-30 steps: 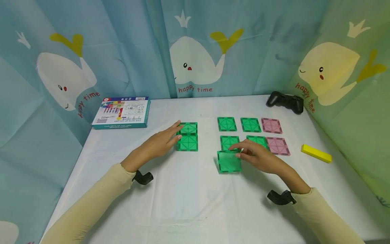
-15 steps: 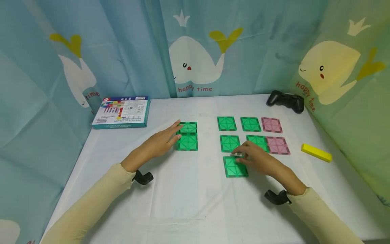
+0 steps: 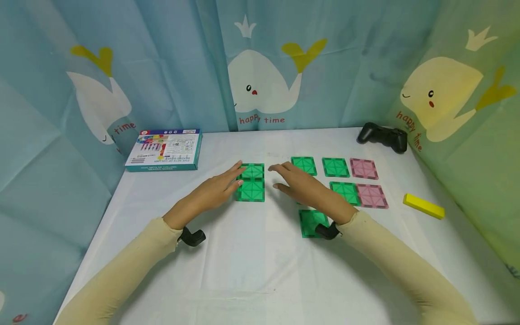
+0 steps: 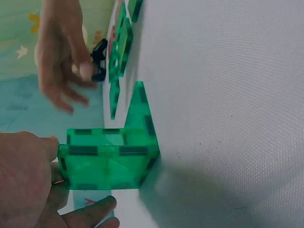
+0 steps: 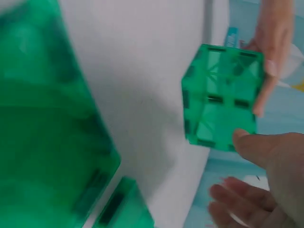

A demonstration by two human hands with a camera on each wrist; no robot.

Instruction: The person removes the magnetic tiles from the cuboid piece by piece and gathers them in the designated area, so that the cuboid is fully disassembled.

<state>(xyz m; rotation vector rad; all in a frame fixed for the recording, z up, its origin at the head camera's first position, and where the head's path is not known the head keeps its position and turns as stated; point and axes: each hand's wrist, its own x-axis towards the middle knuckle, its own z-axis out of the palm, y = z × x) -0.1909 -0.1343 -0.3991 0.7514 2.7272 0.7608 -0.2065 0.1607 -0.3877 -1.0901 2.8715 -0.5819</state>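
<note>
The left hand (image 3: 209, 192) holds green magnetic tiles (image 3: 253, 190) left of the table's middle, its thumb and fingers at their left and upper edges. In the left wrist view these joined tiles (image 4: 104, 166) form an angled shape, with some panels standing up. The right hand (image 3: 298, 183) holds nothing and hovers just right of them, thumb and fingers apart. Behind its wrist lies a loose green tile (image 3: 310, 222), part of it covered by the black wrist camera. Another green tile is mostly hidden beneath the right hand and forearm.
More green tiles (image 3: 336, 167) and two pink tiles (image 3: 364, 169) lie in rows at the right. A yellow bar (image 3: 424, 206) is farther right, and a black game controller (image 3: 382, 137) sits at the back. A flat printed box (image 3: 164, 151) is at the back left.
The right hand set one green tile down in front of the rows, let go of it and moved left toward the joined tiles. The left hand has stayed in place.
</note>
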